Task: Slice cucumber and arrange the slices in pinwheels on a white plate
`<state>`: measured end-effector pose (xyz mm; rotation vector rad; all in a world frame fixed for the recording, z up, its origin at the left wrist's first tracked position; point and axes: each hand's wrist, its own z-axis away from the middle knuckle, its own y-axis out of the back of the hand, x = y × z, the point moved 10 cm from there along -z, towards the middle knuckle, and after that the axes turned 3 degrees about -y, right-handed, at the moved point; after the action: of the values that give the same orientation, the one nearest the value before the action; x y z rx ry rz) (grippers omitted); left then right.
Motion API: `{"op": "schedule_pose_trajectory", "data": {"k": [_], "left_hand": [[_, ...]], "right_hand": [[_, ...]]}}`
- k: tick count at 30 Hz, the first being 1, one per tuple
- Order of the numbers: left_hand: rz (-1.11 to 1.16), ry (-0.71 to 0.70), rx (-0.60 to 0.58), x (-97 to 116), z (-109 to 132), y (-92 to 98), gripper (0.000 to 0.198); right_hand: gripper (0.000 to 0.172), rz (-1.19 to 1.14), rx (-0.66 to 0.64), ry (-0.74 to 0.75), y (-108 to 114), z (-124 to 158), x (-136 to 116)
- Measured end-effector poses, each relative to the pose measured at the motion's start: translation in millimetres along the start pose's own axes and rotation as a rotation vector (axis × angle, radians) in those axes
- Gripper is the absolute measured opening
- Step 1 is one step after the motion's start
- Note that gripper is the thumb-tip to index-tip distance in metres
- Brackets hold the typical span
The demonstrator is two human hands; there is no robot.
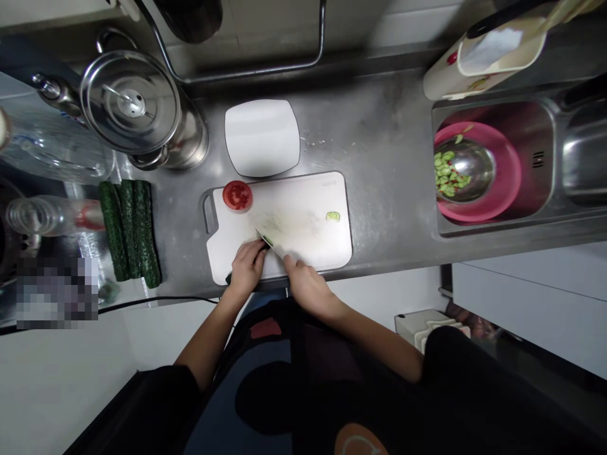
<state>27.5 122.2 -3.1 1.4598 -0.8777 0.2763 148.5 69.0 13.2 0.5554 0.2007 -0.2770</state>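
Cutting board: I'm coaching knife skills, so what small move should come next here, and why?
Probably bring the knife in the right hand down through the small green piece that the left hand steadies on the cutting board: the blade lies against it, fingertips close by.

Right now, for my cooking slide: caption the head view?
The left hand steadies a cucumber on the cutting board while right hand slices with a knife.

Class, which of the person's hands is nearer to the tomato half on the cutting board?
Left. The left hand lies just below the tomato half; the right hand, gripping the knife, is farther, below-right.
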Motion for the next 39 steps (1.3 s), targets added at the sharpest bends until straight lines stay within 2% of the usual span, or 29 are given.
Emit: {"op": "schedule_pose_trajectory", "data": {"k": [12,18,24,31,39], "left_hand": [[0.016,0.006,-0.001,-1,1,-0.5,0.022],[0.008,0.047,-0.002,-5,3,-1.2,0.022],[-0.004,0.042,0.0,-4,2,-0.6,0.021],[-0.011,0.014,0.038,-1,2,2.3,0.019],[0.002,0.039,0.017,-2,1,1.2,0.02]], "right_hand": [[0.047,-0.023,0.037,0.003,-8,-22,1],[0.048,-0.058,0.049,-0.025,-1,-3,15],[0.046,-0.062,-0.001,-0.045,-8,17,18],[0.047,-0.081,-0.027,-0.04,-13,19,18],[0.047,-0.096,-0.037,-0.051,-14,19,17]]}}
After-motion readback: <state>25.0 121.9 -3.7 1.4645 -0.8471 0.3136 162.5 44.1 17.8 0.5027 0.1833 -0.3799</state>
